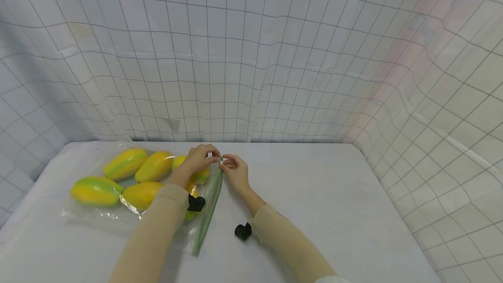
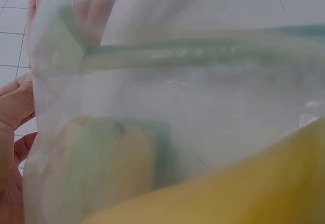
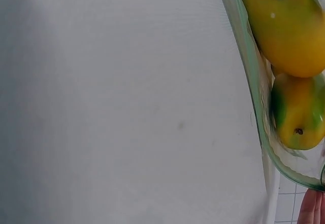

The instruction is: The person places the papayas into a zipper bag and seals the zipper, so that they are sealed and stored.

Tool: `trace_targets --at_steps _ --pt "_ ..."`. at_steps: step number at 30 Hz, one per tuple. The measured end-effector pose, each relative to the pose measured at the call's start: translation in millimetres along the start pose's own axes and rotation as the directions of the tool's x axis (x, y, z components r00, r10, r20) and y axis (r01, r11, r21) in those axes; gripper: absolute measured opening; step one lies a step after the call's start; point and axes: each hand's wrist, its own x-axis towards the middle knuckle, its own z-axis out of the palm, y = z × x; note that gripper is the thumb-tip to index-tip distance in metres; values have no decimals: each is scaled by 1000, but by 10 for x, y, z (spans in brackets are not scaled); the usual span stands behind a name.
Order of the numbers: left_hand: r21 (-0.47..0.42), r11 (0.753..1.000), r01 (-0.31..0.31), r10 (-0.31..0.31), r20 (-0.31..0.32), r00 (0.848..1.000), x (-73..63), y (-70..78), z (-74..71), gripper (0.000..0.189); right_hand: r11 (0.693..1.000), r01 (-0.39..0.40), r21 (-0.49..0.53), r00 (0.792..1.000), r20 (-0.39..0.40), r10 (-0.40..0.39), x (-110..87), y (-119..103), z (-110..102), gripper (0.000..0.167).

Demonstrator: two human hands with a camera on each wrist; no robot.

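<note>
A large clear zip bag (image 1: 114,216) lies on its side, holding several yellow-green fruits (image 1: 154,166) shaped like mangoes or papayas. Its green-edged mouth (image 1: 210,206) faces right. At the far corner of that mouth, my left hand (image 1: 199,159) pinches the green strip between thumb and fingers. From the right side, my right hand (image 1: 236,174) pinches the same corner, its fingertips almost meeting the left ones. A small white piece shows between them. In the right wrist view the mouth (image 3: 256,97) curves beside two fruits (image 3: 289,26); the left wrist view looks through hazy film.
The bag rests on a white-covered table (image 1: 314,195). Behind it and at both sides hang white curtains with a dark grid (image 1: 220,69). A black mount (image 1: 196,204) sits at the left wrist, and another black mount (image 1: 243,231) at the right.
</note>
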Motion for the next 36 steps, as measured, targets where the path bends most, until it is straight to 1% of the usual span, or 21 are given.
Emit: trace_targets --at_steps 4,9,14,20,24,28,36 --pt "-2 1000 15 -15 -1 1000 1 4 -6 8 999 -28 -20 1000 3 28 -3 -21 2 23" --pt "-5 1000 25 -25 7 1000 2 4 -10 8 998 -55 -21 998 26 55 -1 -25 -5 21" --pt "-21 1000 15 -14 16 1000 -7 19 -22 7 998 -50 -31 998 38 51 2 -28 -5 19" --pt "-28 1000 13 -12 28 1000 -19 26 -38 6 997 -34 -70 998 43 37 -31 -39 6 17" --pt "-38 999 11 -11 1 1000 -21 8 -41 6 996 -30 -89 998 59 35 -71 -30 12 17" --pt "-58 998 18 -19 -22 1000 -20 -12 -47 6 993 -51 -105 995 84 60 -140 -48 18 18" --pt "-114 993 42 -44 -16 999 -33 -33 -75 12 986 -86 -142 987 124 103 -277 -99 31 17"
